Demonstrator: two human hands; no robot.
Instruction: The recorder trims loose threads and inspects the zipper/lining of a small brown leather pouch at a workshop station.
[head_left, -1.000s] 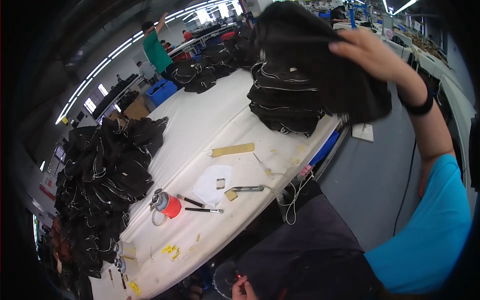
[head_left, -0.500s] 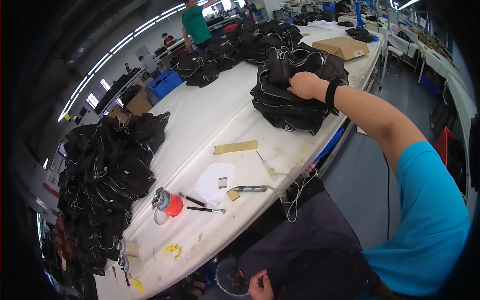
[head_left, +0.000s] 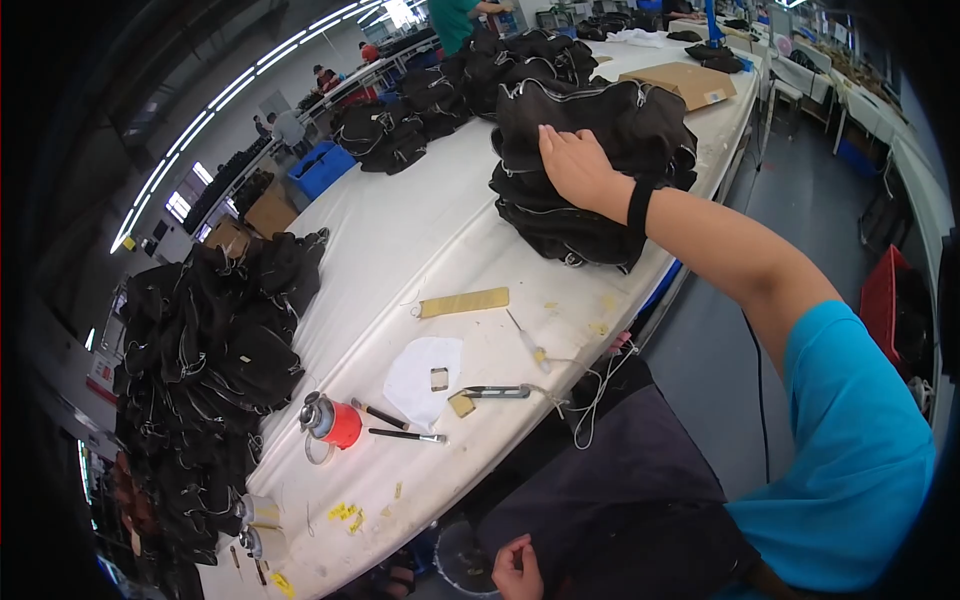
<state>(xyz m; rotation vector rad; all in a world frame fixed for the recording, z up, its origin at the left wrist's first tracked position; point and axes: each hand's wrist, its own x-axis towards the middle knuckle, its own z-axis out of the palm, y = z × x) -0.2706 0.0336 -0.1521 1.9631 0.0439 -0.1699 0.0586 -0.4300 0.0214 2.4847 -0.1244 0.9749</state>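
Observation:
My right hand [head_left: 583, 172], with a black band on the wrist, lies with its fingers stretched out on the top of a stack of black zippered bags [head_left: 595, 215]. The uppermost bag [head_left: 620, 120] spreads out under and beyond it, a pale zip along its upper edge. Low in the picture, my left hand [head_left: 517, 572] rests by the dark cloth over my lap [head_left: 610, 490], its fingers loosely curled with nothing visible in them.
On the white table [head_left: 400, 225] are a red-and-grey can [head_left: 332, 421], brushes [head_left: 408, 435], a cutter [head_left: 497, 392], a yellowish strip [head_left: 464, 302] and white cloth [head_left: 425, 372]. More black bags [head_left: 215, 350] heap at left. A cardboard piece [head_left: 685, 82] lies beyond the stack. A person in green [head_left: 455, 22] stands far off.
My right hand has shifted left, from gripping the top bag's edge to lying flat on it. The top bag now lies more spread out. My left hand has hardly moved.

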